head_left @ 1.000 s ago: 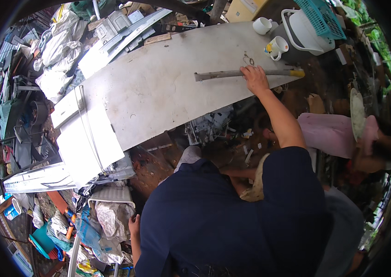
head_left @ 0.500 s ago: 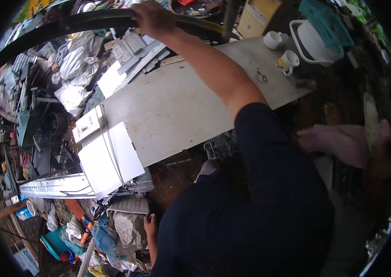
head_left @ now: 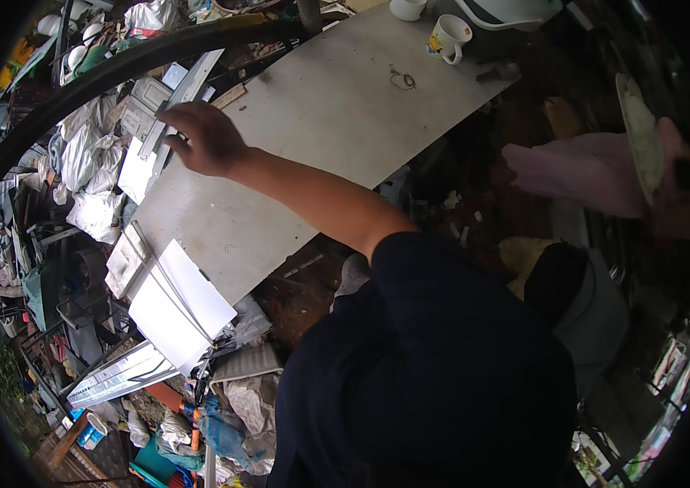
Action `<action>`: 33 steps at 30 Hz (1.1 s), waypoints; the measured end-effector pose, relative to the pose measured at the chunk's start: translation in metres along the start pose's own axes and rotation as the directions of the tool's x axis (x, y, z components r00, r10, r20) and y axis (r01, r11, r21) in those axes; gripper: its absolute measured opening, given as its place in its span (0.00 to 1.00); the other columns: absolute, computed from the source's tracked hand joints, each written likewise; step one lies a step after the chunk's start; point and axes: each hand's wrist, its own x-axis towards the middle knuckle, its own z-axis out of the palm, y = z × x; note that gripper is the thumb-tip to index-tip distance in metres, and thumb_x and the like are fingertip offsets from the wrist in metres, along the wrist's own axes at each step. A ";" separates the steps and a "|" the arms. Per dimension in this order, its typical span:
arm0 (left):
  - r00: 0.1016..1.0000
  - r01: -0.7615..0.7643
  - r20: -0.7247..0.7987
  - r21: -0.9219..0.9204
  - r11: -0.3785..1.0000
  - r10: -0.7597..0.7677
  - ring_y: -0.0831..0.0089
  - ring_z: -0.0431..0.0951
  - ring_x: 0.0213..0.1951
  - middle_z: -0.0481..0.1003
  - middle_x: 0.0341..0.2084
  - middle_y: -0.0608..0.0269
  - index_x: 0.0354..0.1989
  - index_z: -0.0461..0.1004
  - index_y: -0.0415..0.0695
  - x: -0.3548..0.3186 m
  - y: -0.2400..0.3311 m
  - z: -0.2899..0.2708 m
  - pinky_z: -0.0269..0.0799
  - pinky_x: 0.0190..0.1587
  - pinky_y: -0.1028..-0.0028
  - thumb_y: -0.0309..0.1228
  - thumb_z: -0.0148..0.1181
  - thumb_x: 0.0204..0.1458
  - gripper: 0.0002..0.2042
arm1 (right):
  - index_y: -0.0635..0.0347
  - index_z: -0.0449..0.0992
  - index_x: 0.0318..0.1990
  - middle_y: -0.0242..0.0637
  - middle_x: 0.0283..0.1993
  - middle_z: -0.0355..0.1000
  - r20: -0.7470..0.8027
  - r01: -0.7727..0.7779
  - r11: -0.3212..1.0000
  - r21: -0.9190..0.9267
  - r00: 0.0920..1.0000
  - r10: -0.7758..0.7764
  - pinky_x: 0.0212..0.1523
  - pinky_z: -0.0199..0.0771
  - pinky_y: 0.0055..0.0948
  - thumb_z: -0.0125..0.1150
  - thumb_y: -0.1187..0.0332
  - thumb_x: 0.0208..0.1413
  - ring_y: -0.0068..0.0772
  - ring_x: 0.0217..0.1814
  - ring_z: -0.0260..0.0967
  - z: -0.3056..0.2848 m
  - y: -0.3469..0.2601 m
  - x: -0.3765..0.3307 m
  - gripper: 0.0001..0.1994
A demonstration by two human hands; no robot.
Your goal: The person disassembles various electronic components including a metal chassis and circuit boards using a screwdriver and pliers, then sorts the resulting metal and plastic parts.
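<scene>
My right hand point(head_left: 205, 140) is stretched out over the far left edge of the pale grey board tabletop point(head_left: 312, 106). Its fingers and thumb stand apart, and I see nothing between them. Just beyond the fingertips lie long grey metal strips point(head_left: 192, 81); I cannot tell whether the hand touches them. Below it, a white sheet point(head_left: 174, 305) lies tilted at the board's left end, beside a white, flat, box-like piece point(head_left: 128, 259). My left hand is out of the picture, hidden beyond my dark sleeve and torso.
A dark curved bar point(head_left: 129, 77) crosses the upper left. Beyond it are white bags point(head_left: 80, 159) and heaped scrap. A printed mug point(head_left: 448, 37), a white cup point(head_left: 407, 8) and a small wire loop point(head_left: 402, 79) sit on the board. Pink cloth point(head_left: 577, 171) hangs at right.
My right hand has come off the curved bar and moved down and left over the board's edge. My left hand has gone out of view. The whole view has shifted.
</scene>
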 end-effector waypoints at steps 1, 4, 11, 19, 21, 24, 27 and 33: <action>1.000 -0.018 0.009 -0.018 1.000 0.019 0.67 0.78 0.45 0.78 0.44 0.50 0.57 0.68 0.35 0.009 0.007 -0.005 0.71 0.49 0.71 0.41 0.60 0.59 0.24 | 0.57 0.75 0.49 0.40 0.46 0.75 0.048 -0.106 0.993 -0.057 0.993 0.109 0.50 0.73 0.40 0.66 0.69 0.50 0.45 0.48 0.72 -0.035 0.012 -0.041 0.17; 0.997 -0.070 0.036 -0.058 0.996 0.072 0.68 0.78 0.45 0.78 0.44 0.50 0.57 0.68 0.35 0.030 0.028 -0.021 0.71 0.49 0.72 0.41 0.60 0.60 0.24 | 0.57 0.79 0.43 0.40 0.41 0.74 0.004 -0.341 0.842 -0.418 0.926 0.377 0.46 0.73 0.40 0.65 0.69 0.52 0.45 0.45 0.71 -0.170 0.061 -0.144 0.11; 0.977 -0.176 0.130 0.037 0.984 0.170 0.67 0.78 0.43 0.78 0.44 0.48 0.58 0.67 0.34 0.053 0.107 -0.021 0.72 0.46 0.72 0.40 0.59 0.60 0.25 | 0.56 0.80 0.44 0.40 0.40 0.73 -0.190 -0.405 0.347 -0.846 0.836 0.514 0.48 0.72 0.40 0.63 0.65 0.54 0.47 0.46 0.70 -0.351 0.116 -0.187 0.11; 0.980 -0.186 0.099 0.142 0.972 0.173 0.63 0.79 0.46 0.77 0.46 0.45 0.58 0.67 0.34 0.045 0.148 -0.016 0.73 0.49 0.68 0.41 0.60 0.58 0.26 | 0.56 0.82 0.38 0.38 0.40 0.74 -0.126 -0.375 0.315 -0.872 0.793 0.596 0.48 0.73 0.40 0.64 0.64 0.53 0.45 0.47 0.71 -0.360 0.137 -0.182 0.09; 0.986 -0.156 0.077 0.151 0.976 0.146 0.62 0.79 0.46 0.77 0.46 0.44 0.58 0.67 0.34 0.051 0.136 -0.022 0.73 0.49 0.68 0.41 0.60 0.58 0.26 | 0.57 0.80 0.37 0.38 0.39 0.74 -0.161 -0.383 0.295 -0.875 0.806 0.570 0.47 0.73 0.41 0.64 0.65 0.53 0.45 0.46 0.71 -0.359 0.133 -0.179 0.08; 0.992 -0.118 0.063 0.123 0.985 0.111 0.61 0.78 0.48 0.77 0.47 0.45 0.58 0.67 0.35 0.033 0.140 -0.016 0.73 0.50 0.67 0.41 0.61 0.57 0.27 | 0.58 0.79 0.36 0.40 0.37 0.74 -0.205 -0.504 0.445 -0.740 0.799 0.565 0.43 0.73 0.40 0.63 0.64 0.54 0.44 0.42 0.73 -0.333 0.123 -0.169 0.08; 0.995 -0.101 0.012 0.054 0.993 0.101 0.60 0.78 0.51 0.77 0.48 0.46 0.59 0.67 0.36 0.031 0.095 -0.001 0.72 0.52 0.67 0.42 0.62 0.56 0.28 | 0.60 0.78 0.38 0.39 0.35 0.76 -0.044 -0.675 0.505 -0.537 0.621 0.783 0.41 0.74 0.36 0.62 0.62 0.57 0.38 0.37 0.75 -0.268 0.098 -0.170 0.10; 0.994 0.044 -0.105 0.008 0.999 -0.043 0.56 0.76 0.54 0.76 0.50 0.46 0.59 0.68 0.39 -0.013 0.105 0.023 0.70 0.55 0.64 0.47 0.62 0.54 0.30 | 0.60 0.80 0.40 0.38 0.36 0.79 0.919 -0.519 0.795 -0.313 0.046 0.392 0.45 0.74 0.31 0.63 0.63 0.55 0.32 0.40 0.75 -0.116 0.022 -0.148 0.11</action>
